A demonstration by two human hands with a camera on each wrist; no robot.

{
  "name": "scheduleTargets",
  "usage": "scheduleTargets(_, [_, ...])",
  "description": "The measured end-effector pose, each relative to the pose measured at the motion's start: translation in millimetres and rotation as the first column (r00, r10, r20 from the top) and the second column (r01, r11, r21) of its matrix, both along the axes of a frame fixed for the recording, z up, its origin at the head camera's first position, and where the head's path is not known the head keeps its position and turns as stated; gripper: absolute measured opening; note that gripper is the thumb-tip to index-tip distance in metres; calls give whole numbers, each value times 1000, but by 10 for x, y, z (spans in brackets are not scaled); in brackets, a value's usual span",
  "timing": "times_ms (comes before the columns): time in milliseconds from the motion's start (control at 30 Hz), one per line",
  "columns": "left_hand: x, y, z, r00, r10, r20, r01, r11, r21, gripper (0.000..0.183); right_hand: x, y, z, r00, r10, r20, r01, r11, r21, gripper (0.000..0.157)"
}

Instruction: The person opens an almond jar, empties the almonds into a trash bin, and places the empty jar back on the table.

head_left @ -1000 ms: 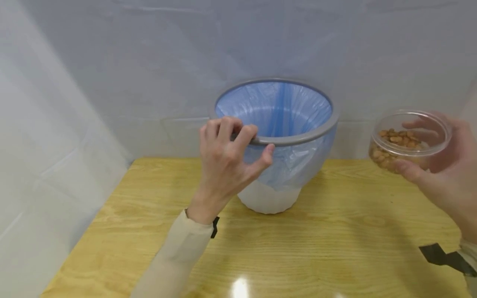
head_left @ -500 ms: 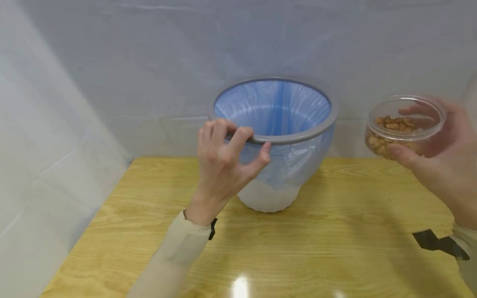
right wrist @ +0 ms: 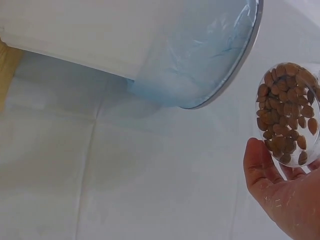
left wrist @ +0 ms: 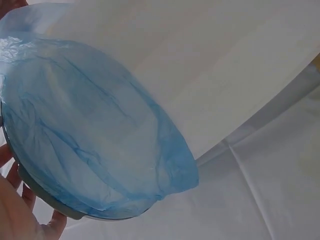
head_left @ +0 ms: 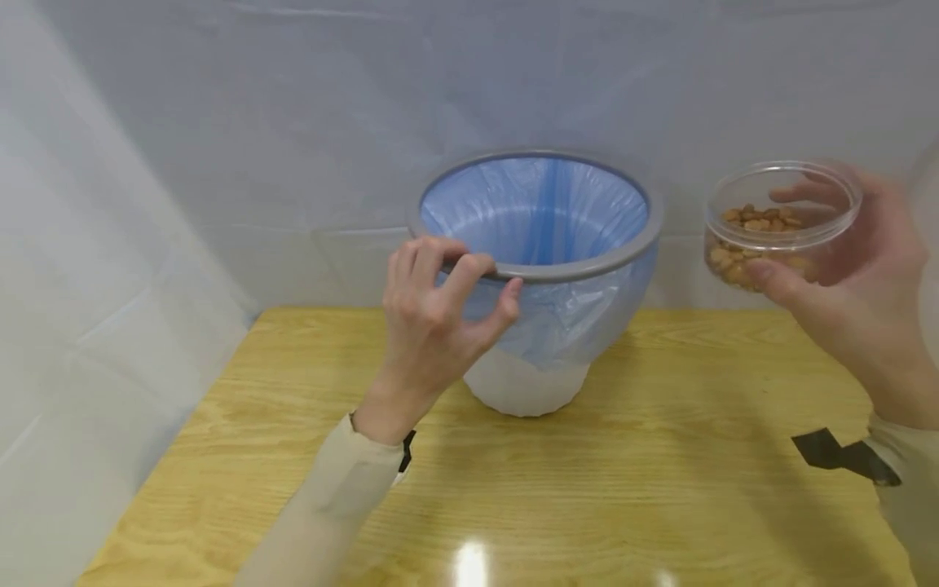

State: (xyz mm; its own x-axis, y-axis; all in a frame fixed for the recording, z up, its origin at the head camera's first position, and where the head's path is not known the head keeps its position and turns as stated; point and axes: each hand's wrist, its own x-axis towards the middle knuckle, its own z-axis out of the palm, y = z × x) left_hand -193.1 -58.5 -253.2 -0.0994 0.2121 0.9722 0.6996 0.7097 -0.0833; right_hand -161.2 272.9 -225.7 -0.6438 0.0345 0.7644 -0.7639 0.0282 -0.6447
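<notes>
A white trash can (head_left: 524, 385) lined with a blue plastic bag (head_left: 539, 212) stands upright on the table, a grey ring (head_left: 587, 269) around its mouth. My left hand (head_left: 433, 318) grips the near left of that ring, fingers bent over it and thumb at the outside; fingers (left wrist: 56, 222) also show along the rim in the left wrist view. To the right, my right hand (head_left: 873, 269) holds a clear round plastic jar (head_left: 781, 240) above the table, without a lid, tipped slightly toward the can. Almonds (right wrist: 285, 100) cover much of its bottom in the right wrist view.
The yellow wood-grain table (head_left: 623, 489) spreads under the can, its left edge slanting across the view. White sheeting (head_left: 308, 122) hangs close behind the can and along the left side.
My right hand has raised the jar of almonds and brought it a little left, nearer the trash can. My left hand keeps its place on the rim.
</notes>
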Motion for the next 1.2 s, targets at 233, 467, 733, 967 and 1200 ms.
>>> scheduleTargets(233, [10, -11, -6, 999, -21, 29, 21, 1000, 5, 20, -44, -69, 70, 995, 86, -46, -87, 996, -13, 76])
scheduleTargets(467, [15, -22, -3, 999, -22, 45, 22, 1000, 6, 21, -72, -91, 68, 995, 86, -57, -85, 996, 20, 76])
scheduleTargets(733, [22, -35, -10, 998, -23, 62, 23, 1000, 0, 21, -137, -153, 80, 993, 108, -51, -109, 994, -17, 77])
scheduleTargets(967, [22, -22, -9, 997, -30, 66, 30, 1000, 4, 21, -172, -196, 121, 994, 99, -38, -99, 995, 10, 78])
scheduleTargets(1200, [23, -16, -9, 997, -33, 66, 33, 999, 2, 20, -212, -210, 159, 997, 72, -26, -71, 997, 18, 78])
